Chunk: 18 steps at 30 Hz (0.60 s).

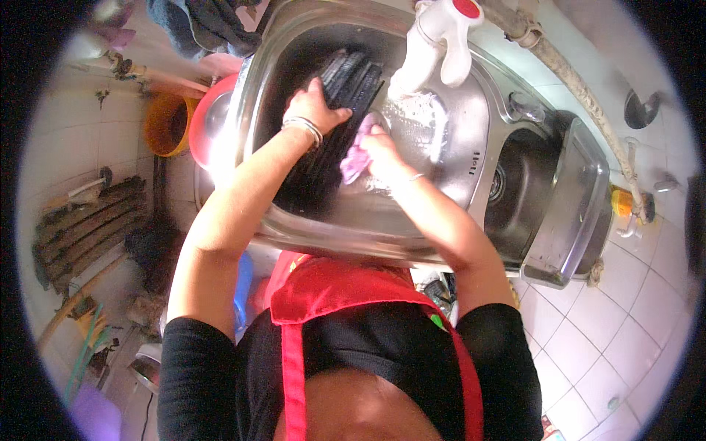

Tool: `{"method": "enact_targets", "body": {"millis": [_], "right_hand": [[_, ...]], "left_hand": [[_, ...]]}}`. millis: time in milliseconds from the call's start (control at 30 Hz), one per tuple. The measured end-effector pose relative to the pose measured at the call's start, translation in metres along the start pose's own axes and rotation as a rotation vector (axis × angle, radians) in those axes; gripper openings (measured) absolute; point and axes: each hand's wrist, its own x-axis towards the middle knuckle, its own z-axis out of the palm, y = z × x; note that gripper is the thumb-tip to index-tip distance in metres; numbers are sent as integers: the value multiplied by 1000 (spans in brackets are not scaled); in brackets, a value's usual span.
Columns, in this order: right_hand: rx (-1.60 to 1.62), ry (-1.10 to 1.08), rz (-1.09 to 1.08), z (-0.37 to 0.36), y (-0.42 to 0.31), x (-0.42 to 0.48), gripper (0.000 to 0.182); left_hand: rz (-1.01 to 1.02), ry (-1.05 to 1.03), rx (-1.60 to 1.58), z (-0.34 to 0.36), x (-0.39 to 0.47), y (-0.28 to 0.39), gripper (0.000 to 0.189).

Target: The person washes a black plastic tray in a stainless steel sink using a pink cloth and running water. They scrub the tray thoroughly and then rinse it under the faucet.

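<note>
Inside the large stainless-steel sink basin [386, 223] lies a long black slatted object [353, 82], tilted along the left side. Its exact kind is unclear, and its lower end fades into dark shadow. My left hand [317, 110] is laid across it, thumb to the right, gripping it from above. A wet-looking pink-purple cloth [356, 160] is bunched in my right hand [380, 148], close to the object's right edge. White suds [416, 118] spread over the basin floor to the right of that hand, below the tap.
A white tap [424, 49] with a red cap overhangs the basin. To the right are a smaller basin [515, 187] and a clear plastic tray [568, 215]. A red basin [215, 118] and an orange bucket [168, 124] stand left. Dark cloths [204, 25] hang upper left.
</note>
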Motion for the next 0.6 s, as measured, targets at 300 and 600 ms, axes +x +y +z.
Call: {"method": "enact_targets", "body": {"millis": [300,600], "right_hand": [[-1820,314,-797,-23,5,-16,57],[-1488,264,-832,4,-52,52,38]], "left_hand": [[382,-256,298,44,-66,17,85],[81,555,-37,0,-10,-14,34]]}}
